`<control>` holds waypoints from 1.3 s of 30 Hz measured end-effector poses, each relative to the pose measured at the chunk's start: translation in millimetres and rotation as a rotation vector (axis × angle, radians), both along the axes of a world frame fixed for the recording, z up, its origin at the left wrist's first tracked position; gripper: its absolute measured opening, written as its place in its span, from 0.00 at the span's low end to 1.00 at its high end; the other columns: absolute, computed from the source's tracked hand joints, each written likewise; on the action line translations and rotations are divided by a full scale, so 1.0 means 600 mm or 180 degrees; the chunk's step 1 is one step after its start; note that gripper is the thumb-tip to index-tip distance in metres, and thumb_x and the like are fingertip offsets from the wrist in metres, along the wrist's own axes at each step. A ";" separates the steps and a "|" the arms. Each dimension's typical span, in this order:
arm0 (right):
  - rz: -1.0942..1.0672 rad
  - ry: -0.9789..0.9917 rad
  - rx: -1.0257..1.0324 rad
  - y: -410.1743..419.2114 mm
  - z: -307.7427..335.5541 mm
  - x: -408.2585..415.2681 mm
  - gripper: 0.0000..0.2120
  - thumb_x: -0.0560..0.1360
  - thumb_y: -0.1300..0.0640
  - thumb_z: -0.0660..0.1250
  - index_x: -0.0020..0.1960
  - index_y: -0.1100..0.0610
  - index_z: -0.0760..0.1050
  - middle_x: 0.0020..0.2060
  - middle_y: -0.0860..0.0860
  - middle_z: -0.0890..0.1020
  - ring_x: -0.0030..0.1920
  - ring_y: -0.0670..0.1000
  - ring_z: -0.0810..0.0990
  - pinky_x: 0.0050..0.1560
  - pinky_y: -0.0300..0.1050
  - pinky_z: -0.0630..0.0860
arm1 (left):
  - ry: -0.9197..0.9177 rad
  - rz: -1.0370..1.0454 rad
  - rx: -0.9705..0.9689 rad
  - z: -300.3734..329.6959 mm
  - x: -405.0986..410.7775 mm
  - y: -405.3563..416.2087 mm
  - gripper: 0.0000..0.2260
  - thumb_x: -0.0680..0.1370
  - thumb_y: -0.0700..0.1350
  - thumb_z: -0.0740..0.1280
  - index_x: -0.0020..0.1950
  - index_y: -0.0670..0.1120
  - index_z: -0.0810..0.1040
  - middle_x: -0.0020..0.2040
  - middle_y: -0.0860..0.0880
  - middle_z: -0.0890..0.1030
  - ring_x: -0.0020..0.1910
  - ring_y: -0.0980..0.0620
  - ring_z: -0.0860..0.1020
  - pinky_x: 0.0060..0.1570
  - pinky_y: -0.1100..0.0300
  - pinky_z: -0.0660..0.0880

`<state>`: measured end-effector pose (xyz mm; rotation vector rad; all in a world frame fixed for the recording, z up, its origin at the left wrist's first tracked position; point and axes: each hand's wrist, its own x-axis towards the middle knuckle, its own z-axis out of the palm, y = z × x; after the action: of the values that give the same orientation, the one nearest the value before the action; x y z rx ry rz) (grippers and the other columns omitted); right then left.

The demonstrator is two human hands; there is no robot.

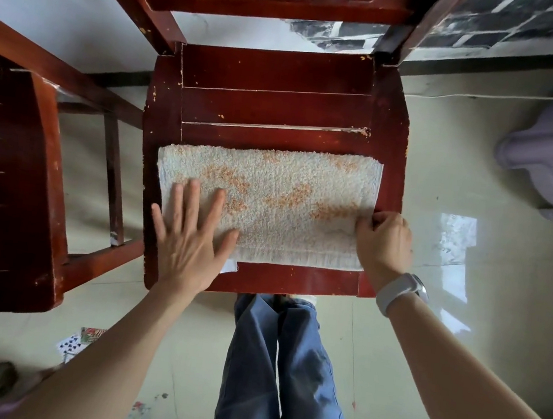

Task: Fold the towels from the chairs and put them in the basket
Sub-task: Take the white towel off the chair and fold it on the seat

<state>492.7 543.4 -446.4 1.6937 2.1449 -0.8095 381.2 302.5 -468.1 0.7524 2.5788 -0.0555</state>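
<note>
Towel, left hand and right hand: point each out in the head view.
towel (pixel 277 188): head view, middle of its top surface.
left hand (pixel 188 244): head view, back of the hand.
right hand (pixel 384 245): head view, its knuckles.

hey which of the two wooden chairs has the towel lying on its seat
The middle chair, straight ahead: the white, orange-flecked towel lies on its seat under both hands. The chair at the left edge shows only bare slats.

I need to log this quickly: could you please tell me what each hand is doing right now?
Left hand: open, pressing flat on the towel.
Right hand: fingers curled, pinching the towel's right edge.
</note>
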 end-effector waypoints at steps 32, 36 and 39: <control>0.2238 0.1273 -0.0457 -0.146 0.115 -0.220 0.14 0.78 0.60 0.56 0.62 0.57 0.73 0.57 0.54 0.76 0.56 0.51 0.75 0.56 0.41 0.71 | -0.2805 0.5271 0.3462 0.078 0.012 -0.019 0.23 0.73 0.54 0.66 0.64 0.45 0.71 0.62 0.45 0.75 0.56 0.50 0.76 0.50 0.56 0.76; 0.3189 0.0387 -0.0009 -0.112 0.071 -0.263 0.19 0.79 0.52 0.55 0.67 0.57 0.67 0.63 0.55 0.73 0.65 0.56 0.66 0.64 0.56 0.62 | -0.1438 0.4050 0.2517 0.066 0.012 -0.007 0.15 0.77 0.51 0.64 0.51 0.39 0.75 0.44 0.47 0.77 0.43 0.52 0.76 0.46 0.57 0.73; 0.3571 0.0176 0.0134 -0.112 0.058 -0.283 0.17 0.78 0.49 0.56 0.60 0.58 0.72 0.56 0.56 0.76 0.60 0.56 0.69 0.61 0.55 0.63 | -0.1006 0.3806 0.2635 0.075 0.013 -0.005 0.13 0.79 0.45 0.60 0.36 0.41 0.69 0.29 0.52 0.68 0.28 0.60 0.67 0.32 0.66 0.65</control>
<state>322.8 476.1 -411.7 0.2654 2.6046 -0.4409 388.9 299.2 -423.2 -0.6133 2.2583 1.3895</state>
